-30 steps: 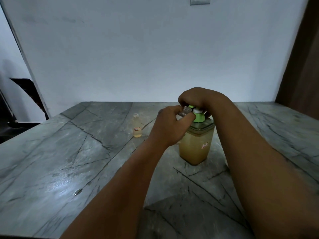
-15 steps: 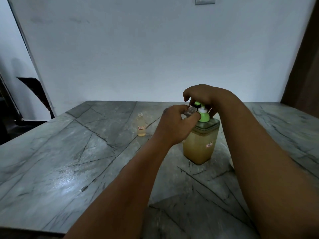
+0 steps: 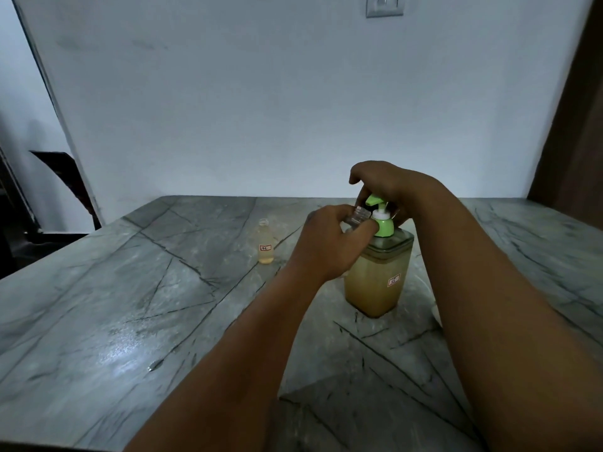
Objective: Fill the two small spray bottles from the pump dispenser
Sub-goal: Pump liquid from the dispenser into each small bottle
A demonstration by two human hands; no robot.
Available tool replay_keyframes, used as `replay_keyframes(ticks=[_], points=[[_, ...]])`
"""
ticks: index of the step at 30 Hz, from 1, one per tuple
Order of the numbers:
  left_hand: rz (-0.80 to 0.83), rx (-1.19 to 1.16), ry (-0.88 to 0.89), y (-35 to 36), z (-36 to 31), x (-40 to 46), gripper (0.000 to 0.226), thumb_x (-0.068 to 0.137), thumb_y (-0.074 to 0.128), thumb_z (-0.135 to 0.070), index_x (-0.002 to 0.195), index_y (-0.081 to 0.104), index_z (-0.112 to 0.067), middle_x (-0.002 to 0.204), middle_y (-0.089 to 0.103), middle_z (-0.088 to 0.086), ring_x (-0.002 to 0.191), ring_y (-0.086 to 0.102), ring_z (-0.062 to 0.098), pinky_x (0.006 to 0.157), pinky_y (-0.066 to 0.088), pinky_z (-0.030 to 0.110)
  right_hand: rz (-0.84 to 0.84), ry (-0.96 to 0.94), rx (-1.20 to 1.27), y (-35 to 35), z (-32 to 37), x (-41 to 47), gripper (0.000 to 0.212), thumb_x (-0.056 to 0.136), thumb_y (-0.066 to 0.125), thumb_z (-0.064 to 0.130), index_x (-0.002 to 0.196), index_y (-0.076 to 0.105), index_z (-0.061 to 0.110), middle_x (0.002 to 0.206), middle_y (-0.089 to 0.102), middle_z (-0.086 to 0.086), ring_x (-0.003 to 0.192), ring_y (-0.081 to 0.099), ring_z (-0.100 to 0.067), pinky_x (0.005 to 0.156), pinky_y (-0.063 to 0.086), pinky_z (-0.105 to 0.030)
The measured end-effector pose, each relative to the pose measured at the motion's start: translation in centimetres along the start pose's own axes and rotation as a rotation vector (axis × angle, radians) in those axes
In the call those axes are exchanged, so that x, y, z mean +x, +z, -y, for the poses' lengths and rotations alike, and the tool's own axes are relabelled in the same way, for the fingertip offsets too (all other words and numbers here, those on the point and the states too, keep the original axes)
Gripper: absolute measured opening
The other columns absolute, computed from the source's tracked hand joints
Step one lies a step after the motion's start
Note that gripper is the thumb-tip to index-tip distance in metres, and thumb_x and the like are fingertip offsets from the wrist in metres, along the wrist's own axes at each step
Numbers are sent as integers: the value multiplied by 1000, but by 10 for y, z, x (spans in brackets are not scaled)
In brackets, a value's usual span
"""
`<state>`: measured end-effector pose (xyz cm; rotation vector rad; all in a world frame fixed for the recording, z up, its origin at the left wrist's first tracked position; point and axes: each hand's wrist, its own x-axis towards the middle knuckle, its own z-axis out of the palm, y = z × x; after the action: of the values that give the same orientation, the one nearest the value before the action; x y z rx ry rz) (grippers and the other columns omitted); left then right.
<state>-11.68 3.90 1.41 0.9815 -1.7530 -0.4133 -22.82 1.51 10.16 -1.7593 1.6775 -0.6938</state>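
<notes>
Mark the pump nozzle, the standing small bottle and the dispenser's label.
pump nozzle (image 3: 372,200), head view, green spout.
standing small bottle (image 3: 265,247), head view, its label.
dispenser's label (image 3: 394,281), head view, sticker centre.

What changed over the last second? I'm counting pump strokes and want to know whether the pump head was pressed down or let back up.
The right hand lifted: a second ago it pressed the green pump head down, and now the head has risen and shows under the raised fingers. The left hand keeps holding the small bottle tilted at the spout. The pump dispenser and the other small bottle stayed put on the table.
</notes>
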Motion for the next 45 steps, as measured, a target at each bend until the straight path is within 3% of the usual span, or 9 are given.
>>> replay_keyframes(ticks=[2, 5, 7, 11, 18, 23, 36, 39, 45], points=[[3, -47, -31, 0, -4, -1, 37, 93, 57, -37, 59, 60, -23, 47, 57, -12, 48, 54, 4, 52, 40, 23, 5, 10, 15, -1, 0, -1, 29, 95, 37, 29, 92, 53, 5, 73, 50, -8, 57, 42, -22, 59, 39, -27], [-14, -211, -125, -1, -4, 1, 51, 98, 41, -36, 71, 59, 3, 52, 57, 14, 58, 56, 37, 60, 47, 47, 11, 0, -41, 0, 1, -2, 25, 95, 40, 25, 76, 48, 12, 76, 43, -6, 61, 41, -23, 62, 38, -28], [-29, -244, -174, -2, -5, 1, 40, 99, 35, -20, 73, 57, 1, 46, 52, 7, 59, 53, 35, 65, 46, 52, 21, 10, -71, 0, 2, -3, 22, 94, 42, 24, 78, 49, 10, 78, 43, -8, 61, 42, -24, 62, 39, -28], [-45, -249, -196, -1, -7, -1, 37, 98, 34, -13, 85, 61, 8, 51, 48, 8, 60, 52, 30, 62, 44, 51, 13, 21, -129, 3, 3, -4, 17, 91, 45, 22, 94, 50, 6, 78, 44, -9, 59, 42, -23, 60, 39, -27], [-47, -262, -178, -1, -6, -1, 51, 85, 35, -31, 83, 56, 16, 58, 51, 20, 61, 53, 38, 62, 44, 51, 27, 17, -181, 9, 1, -4, 9, 85, 44, 19, 88, 49, 11, 81, 46, -10, 60, 39, -21, 59, 36, -26], [-17, -274, -221, -2, -4, -1, 38, 98, 35, -14, 84, 59, 12, 44, 51, 1, 58, 51, 29, 62, 45, 50, 9, -23, -16, 1, 1, -4, 21, 98, 36, 23, 93, 50, 9, 79, 46, -5, 62, 41, -17, 57, 35, -23], [31, -261, -194, -4, 2, 3, 46, 89, 35, -26, 86, 59, 13, 43, 51, 1, 59, 53, 41, 59, 44, 47, 5, 6, -201, 7, 2, 0, 6, 87, 43, 17, 90, 47, 12, 77, 40, -9, 55, 36, -22, 56, 35, -24], [30, -250, -209, -3, 3, 3, 40, 95, 35, -18, 86, 58, 14, 42, 52, 0, 57, 53, 32, 59, 43, 45, 0, 18, -211, 8, 0, 2, 6, 84, 45, 17, 86, 48, 13, 78, 42, -9, 53, 37, -21, 55, 33, -23], [33, -244, -237, -3, 1, 3, 37, 98, 32, -14, 77, 61, -3, 43, 56, -3, 63, 55, 30, 71, 48, 53, 11, 24, -14, 1, -3, 2, 27, 93, 40, 29, 97, 53, 6, 81, 52, -9, 60, 43, -22, 60, 38, -26]])
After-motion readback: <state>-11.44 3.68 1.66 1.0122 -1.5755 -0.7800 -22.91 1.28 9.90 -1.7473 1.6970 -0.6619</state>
